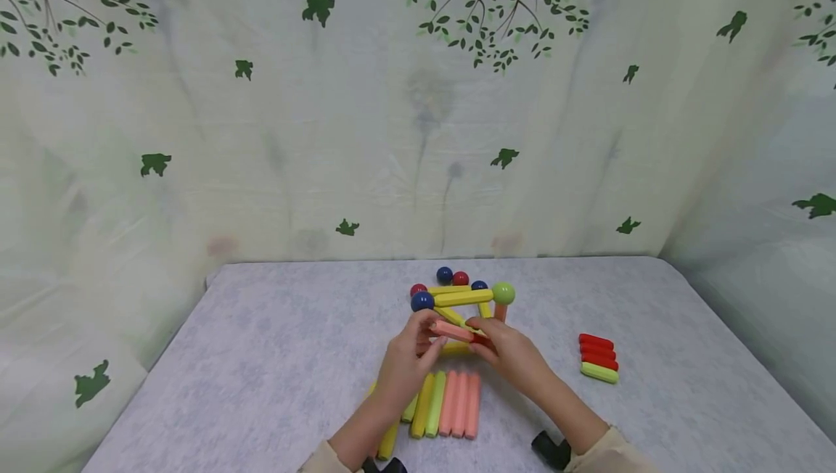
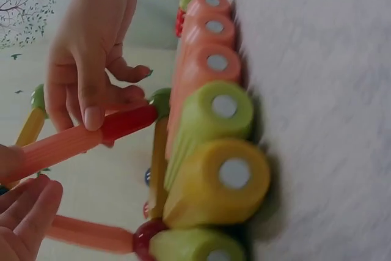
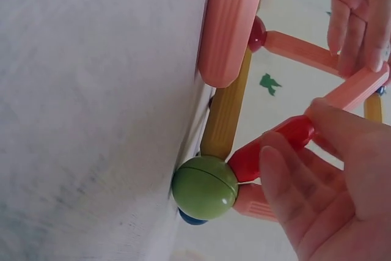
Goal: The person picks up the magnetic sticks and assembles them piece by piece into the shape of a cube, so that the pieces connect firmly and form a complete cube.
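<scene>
In the head view, my left hand pinches the far end of a pink magnetic stick between thumb and fingers. My right hand holds a red stick that meets the pink one end to end, its fingertips by the joint. Seen from the right wrist, the red stick's other end appears against a green ball; whether they touch is hard to tell. Behind the hands stands a frame of yellow sticks and pink sticks with a blue ball and a light green ball at its upper corners.
Pink sticks, a light green stick and yellow sticks lie side by side in front of the frame. Several short red sticks and a short green one lie to the right. Loose blue and red balls show at the back.
</scene>
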{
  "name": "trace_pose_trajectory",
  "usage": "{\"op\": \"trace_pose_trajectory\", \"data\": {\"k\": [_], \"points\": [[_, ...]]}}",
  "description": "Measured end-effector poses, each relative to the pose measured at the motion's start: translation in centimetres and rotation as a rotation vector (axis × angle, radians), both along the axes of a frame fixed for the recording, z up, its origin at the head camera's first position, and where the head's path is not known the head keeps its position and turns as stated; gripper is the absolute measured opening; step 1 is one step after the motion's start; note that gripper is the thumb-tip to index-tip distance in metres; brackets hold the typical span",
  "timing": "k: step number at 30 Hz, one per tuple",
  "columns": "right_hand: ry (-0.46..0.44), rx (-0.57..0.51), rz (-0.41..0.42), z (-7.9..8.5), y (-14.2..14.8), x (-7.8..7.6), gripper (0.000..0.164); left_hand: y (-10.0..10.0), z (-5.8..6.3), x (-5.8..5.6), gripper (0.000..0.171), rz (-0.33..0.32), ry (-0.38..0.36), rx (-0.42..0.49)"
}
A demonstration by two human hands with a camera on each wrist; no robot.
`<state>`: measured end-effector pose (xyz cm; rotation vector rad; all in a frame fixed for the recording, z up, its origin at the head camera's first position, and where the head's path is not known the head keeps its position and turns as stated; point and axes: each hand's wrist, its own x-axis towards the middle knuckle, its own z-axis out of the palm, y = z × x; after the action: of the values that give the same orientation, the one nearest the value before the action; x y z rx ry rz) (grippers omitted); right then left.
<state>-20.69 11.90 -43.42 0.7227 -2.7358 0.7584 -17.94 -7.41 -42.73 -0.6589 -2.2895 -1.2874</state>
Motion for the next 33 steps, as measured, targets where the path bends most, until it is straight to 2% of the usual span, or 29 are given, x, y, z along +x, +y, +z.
{"op": "trace_pose_trajectory", "data": {"k": [4,6,8,10,13,16,20,25,28,31,33], "points": [[0.002,-0.025,0.026,0.2,0.0,0.0,0.035,-0.9,1.1,0.1,0.05,0.127,0.189,-0.179],[-0.001,-0.018,0.034,0.3,0.0,-0.1,0.032,-1.3,1.6,-0.2,0.06,0.168,0.225,-0.25],[-0.005,-0.017,0.048,0.3,-0.1,-0.3,0.029,-1.6,2.1,-0.7,0.07,0.155,0.187,-0.287],[-0.006,-0.029,0.058,0.3,-0.1,-0.4,0.027,-1.8,2.5,-1.3,0.072,0.114,0.118,-0.313],[0.005,-0.06,0.068,0.1,-0.3,-0.6,0.023,-2.0,2.9,-2.0,0.066,0.052,0.03,-0.324],[0.036,-0.096,0.053,-0.1,-0.6,-0.7,0.02,-2.0,3.1,-2.2,0.058,0.019,-0.024,-0.298],[0.065,-0.141,0.009,-0.2,-1.0,-0.6,0.019,-1.7,3.1,-2.4,0.051,0.026,-0.071,-0.255],[0.087,-0.143,-0.034,-0.2,-1.2,-0.3,0.023,-1.4,2.9,-2.5,0.047,0.028,-0.102,-0.221],[0.21,-0.2,-0.035,0.0,-0.7,0.1,0.025,-1.4,2.8,-2.5,0.05,0.029,-0.124,-0.194],[0.373,-0.312,-0.087,0.6,0.4,0.4,0.038,-1.5,2.5,-2.6,0.053,0.005,-0.163,-0.123],[0.384,-0.4,-0.116,0.9,1.1,0.1,0.05,-1.6,2.3,-2.7,0.052,-0.022,-0.21,-0.061]]}}
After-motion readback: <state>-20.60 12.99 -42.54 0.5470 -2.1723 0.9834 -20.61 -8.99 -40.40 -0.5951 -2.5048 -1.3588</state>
